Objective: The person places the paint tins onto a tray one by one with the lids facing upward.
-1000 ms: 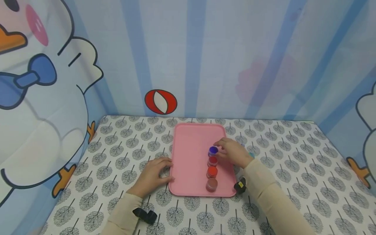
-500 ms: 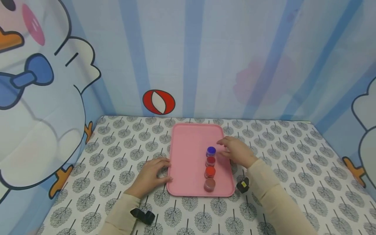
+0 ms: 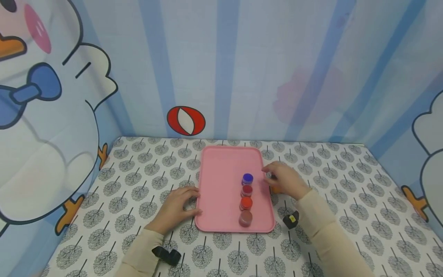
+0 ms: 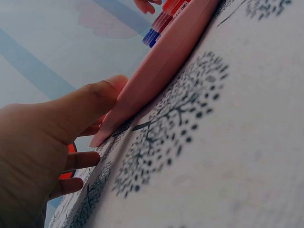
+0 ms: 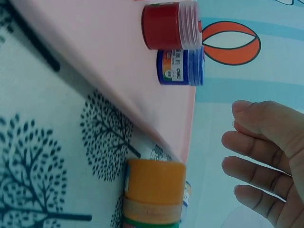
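Observation:
In the head view, paint jars stand in a row on the right half of a pink tray [image 3: 221, 165]: blue [image 3: 247, 179], dark red [image 3: 247, 191], bright red [image 3: 246, 203] and brown [image 3: 245, 219]. My left hand [image 3: 176, 207] rests at the tray's left rim, thumb and fingertips touching it. Over the tray's right rim hovers my right hand [image 3: 285, 180], its fingers slightly bent and apart. An orange jar [image 5: 156, 183] stands just outside the tray below that hand; the hand partly hides it in the head view.
A green piece [image 5: 149, 224] shows beside the orange jar in the right wrist view, with a partly hidden label behind. The tree-patterned cloth [image 3: 346, 200] covers the table. A printed curtain [image 3: 225, 69] stands behind it.
My right hand has moved rightward from beside the blue jar to the tray's right rim. The orange jar now shows beneath it. The left hand stays at the left rim.

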`<act>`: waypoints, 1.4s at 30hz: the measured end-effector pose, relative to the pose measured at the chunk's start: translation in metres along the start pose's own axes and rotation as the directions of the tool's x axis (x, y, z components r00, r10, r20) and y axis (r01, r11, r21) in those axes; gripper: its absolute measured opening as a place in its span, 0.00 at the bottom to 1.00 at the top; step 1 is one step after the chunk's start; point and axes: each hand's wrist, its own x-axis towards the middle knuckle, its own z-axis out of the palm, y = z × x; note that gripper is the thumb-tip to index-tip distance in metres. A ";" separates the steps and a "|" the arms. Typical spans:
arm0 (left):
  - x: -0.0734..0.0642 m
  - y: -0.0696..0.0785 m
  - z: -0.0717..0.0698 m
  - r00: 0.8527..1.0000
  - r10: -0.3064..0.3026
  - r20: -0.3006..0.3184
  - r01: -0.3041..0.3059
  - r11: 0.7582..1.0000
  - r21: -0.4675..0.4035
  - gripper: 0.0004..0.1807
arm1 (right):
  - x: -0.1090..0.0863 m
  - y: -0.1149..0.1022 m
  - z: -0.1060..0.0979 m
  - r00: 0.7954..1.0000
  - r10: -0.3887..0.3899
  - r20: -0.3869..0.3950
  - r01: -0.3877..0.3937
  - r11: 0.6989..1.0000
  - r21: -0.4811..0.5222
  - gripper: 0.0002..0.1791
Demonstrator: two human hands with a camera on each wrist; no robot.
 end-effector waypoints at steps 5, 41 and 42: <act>0.000 0.000 -0.002 1.000 0.000 0.001 0.000 1.000 -0.002 0.27 | -0.004 0.005 -0.001 1.000 -0.006 -0.029 0.006 1.000 -0.010 0.18; 0.000 0.000 0.000 1.000 -0.010 0.012 0.010 1.000 -0.005 0.27 | -0.032 0.041 0.001 0.998 -0.024 -0.058 0.022 0.999 -0.030 0.13; 0.000 0.000 0.000 1.000 -0.008 0.009 0.008 1.000 -0.006 0.27 | -0.033 0.042 0.001 0.998 -0.015 -0.056 0.013 1.000 -0.028 0.14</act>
